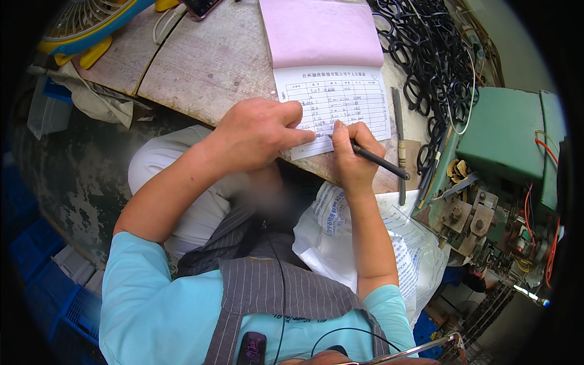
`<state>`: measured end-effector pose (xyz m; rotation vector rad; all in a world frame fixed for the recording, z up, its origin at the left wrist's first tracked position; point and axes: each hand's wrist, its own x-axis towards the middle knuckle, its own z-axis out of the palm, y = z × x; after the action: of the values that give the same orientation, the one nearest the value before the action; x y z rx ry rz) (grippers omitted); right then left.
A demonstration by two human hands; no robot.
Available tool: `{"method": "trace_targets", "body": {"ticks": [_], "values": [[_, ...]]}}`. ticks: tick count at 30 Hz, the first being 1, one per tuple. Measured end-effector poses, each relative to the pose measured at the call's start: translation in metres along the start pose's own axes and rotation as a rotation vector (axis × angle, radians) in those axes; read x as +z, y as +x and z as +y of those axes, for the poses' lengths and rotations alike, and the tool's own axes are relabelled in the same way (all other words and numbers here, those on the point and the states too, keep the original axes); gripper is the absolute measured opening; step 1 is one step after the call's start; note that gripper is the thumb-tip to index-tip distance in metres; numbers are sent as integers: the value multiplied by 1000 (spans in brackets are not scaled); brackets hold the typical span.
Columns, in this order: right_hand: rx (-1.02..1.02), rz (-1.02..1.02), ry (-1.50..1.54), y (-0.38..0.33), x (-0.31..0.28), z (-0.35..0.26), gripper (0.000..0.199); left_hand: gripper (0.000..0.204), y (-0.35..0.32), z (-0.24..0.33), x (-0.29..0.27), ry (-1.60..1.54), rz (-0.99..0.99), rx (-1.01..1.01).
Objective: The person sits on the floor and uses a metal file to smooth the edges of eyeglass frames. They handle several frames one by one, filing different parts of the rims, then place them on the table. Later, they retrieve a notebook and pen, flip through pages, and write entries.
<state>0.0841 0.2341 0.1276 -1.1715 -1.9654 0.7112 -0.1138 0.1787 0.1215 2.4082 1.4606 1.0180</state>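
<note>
A pad of printed forms lies at the table's front edge, its pink cover sheet (322, 30) folded back and a white ruled form (359, 103) on top with handwriting in several rows. My right hand (358, 159) is closed around a black pen (382, 160), whose tip rests on or just over a lower row. My left hand (258, 131) lies on the form's left side, index finger stretched toward the pen tip and the other fingers partly curled. Nothing shows in the left hand.
Black eyeglass frames (420, 42) are heaped at the back right. A file-like tool (399, 131) lies beside the pad. To the right stands a green machine (502, 131) with red wires. A blue and yellow fan (91, 30) and a phone (201, 6) are at the back left. White plastic bags (325, 228) hang near my lap.
</note>
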Motion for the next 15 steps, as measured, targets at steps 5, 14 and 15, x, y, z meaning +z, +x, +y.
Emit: {"method": "trace_targets", "body": {"ticks": [5,14,15], "values": [[-34,-6,19,0,0,1,28,25,-1,-1,1,-3,-1,1],[-23,16,14,-2,0,4,27,31,-1,-3,3,-4,9,19],[-48,12,1,-2,-1,4,27,31,-1,-2,3,0,6,20]]}}
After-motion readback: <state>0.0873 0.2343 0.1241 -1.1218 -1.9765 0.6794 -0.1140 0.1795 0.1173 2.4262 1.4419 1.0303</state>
